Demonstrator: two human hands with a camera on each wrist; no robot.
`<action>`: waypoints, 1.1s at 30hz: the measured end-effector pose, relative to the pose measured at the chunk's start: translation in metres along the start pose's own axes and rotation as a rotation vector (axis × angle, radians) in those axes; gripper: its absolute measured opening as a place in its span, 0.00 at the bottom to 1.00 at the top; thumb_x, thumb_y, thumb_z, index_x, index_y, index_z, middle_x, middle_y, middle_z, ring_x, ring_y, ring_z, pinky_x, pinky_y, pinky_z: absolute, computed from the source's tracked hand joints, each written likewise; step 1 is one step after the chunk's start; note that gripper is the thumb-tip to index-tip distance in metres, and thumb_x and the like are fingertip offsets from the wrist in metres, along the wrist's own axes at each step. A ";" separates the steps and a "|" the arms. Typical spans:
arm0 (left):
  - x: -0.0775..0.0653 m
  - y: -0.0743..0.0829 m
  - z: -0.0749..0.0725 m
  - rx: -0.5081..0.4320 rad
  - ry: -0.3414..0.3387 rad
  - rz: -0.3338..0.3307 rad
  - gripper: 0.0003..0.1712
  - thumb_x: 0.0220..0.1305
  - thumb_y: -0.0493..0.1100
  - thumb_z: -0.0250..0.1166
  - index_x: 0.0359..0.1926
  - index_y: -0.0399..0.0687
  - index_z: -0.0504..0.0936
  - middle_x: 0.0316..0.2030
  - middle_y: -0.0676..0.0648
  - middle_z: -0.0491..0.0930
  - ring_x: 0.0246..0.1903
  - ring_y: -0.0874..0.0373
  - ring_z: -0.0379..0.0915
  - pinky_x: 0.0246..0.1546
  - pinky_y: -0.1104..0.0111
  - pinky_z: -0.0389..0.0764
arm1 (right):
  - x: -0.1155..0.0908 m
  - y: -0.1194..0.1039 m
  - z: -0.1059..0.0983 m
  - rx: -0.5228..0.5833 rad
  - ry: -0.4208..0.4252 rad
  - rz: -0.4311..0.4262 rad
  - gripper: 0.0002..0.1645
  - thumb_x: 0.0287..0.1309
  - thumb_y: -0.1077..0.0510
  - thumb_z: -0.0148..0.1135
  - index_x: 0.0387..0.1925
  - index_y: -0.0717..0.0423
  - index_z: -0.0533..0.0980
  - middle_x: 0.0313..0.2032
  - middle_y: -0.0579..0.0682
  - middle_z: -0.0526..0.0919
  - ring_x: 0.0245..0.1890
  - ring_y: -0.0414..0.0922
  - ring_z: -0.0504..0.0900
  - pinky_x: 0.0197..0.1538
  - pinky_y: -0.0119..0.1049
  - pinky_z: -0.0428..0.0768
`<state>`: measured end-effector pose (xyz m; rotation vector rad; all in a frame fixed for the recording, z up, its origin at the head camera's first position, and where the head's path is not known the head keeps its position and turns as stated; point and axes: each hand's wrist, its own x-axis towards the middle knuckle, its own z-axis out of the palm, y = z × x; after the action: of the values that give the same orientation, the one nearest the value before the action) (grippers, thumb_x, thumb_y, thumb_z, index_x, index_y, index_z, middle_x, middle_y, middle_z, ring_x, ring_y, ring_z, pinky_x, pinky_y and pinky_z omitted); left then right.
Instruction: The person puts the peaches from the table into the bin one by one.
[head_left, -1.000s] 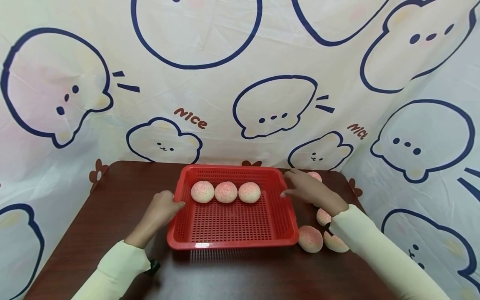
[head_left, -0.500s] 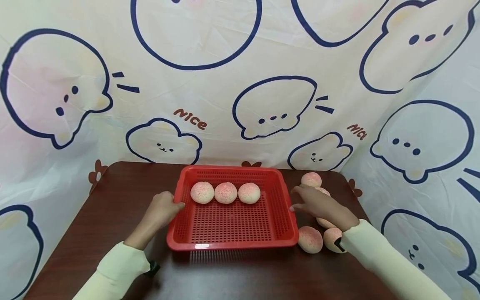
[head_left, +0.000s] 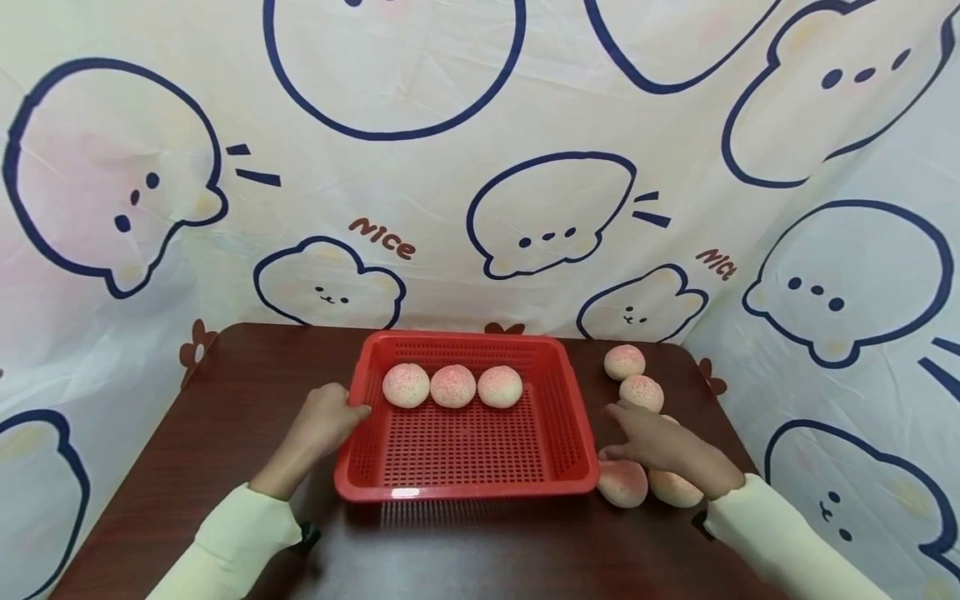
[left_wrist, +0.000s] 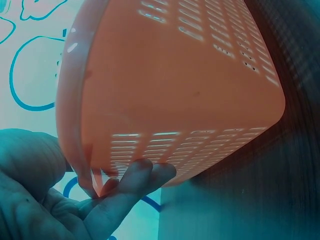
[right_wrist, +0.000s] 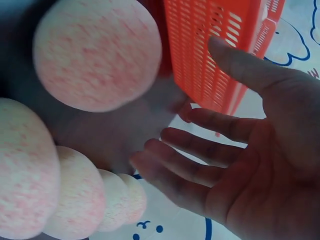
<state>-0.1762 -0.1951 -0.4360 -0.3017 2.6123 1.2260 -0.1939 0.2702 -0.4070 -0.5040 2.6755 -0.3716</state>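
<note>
A red plastic basket stands on the table with three pink-speckled peaches in a row near its back wall. My left hand grips the basket's left rim; in the left wrist view the thumb is over the rim and the fingers lie against the slotted outer wall. To the right of the basket, my right hand hovers over loose peaches, its fingers spread and holding nothing. The nearest peach lies apart from the fingertips in the right wrist view. Part of the loose group is hidden under the hand.
Several loose peaches lie right of the basket, with one at the back and one by the basket's front right corner. The dark wooden table meets a printed cloth at the back.
My right hand has left the basket's right rim and moved right and towards me, over the loose peaches. The left hand and the basket have stayed in place.
</note>
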 end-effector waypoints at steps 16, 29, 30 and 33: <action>-0.001 0.002 -0.001 0.005 -0.007 -0.007 0.14 0.70 0.36 0.61 0.47 0.24 0.79 0.29 0.37 0.85 0.22 0.56 0.83 0.25 0.64 0.87 | -0.012 0.007 0.040 -0.013 -0.076 0.058 0.48 0.42 0.53 0.84 0.65 0.62 0.72 0.59 0.57 0.79 0.51 0.50 0.81 0.52 0.50 0.81; 0.000 0.001 0.001 0.013 -0.002 -0.008 0.15 0.69 0.36 0.61 0.48 0.25 0.80 0.30 0.37 0.85 0.22 0.56 0.84 0.26 0.64 0.88 | -0.013 0.001 0.041 -0.079 -0.038 0.079 0.45 0.39 0.54 0.86 0.61 0.59 0.76 0.57 0.59 0.80 0.51 0.53 0.82 0.50 0.51 0.82; 0.001 0.001 0.001 0.014 -0.002 -0.006 0.15 0.69 0.36 0.61 0.48 0.25 0.79 0.30 0.37 0.85 0.22 0.56 0.84 0.26 0.64 0.88 | -0.013 0.001 0.042 -0.078 -0.036 0.080 0.45 0.39 0.54 0.86 0.61 0.60 0.76 0.58 0.60 0.79 0.52 0.54 0.82 0.51 0.51 0.82; 0.001 0.001 0.001 0.013 -0.004 0.003 0.15 0.69 0.36 0.61 0.48 0.24 0.79 0.30 0.37 0.85 0.22 0.56 0.84 0.26 0.64 0.88 | -0.013 0.002 0.043 -0.073 -0.030 0.089 0.46 0.38 0.54 0.86 0.61 0.59 0.76 0.59 0.61 0.79 0.53 0.55 0.82 0.52 0.53 0.82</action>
<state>-0.1770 -0.1942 -0.4359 -0.2924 2.6171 1.2096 -0.1654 0.2689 -0.4419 -0.4064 2.6798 -0.2400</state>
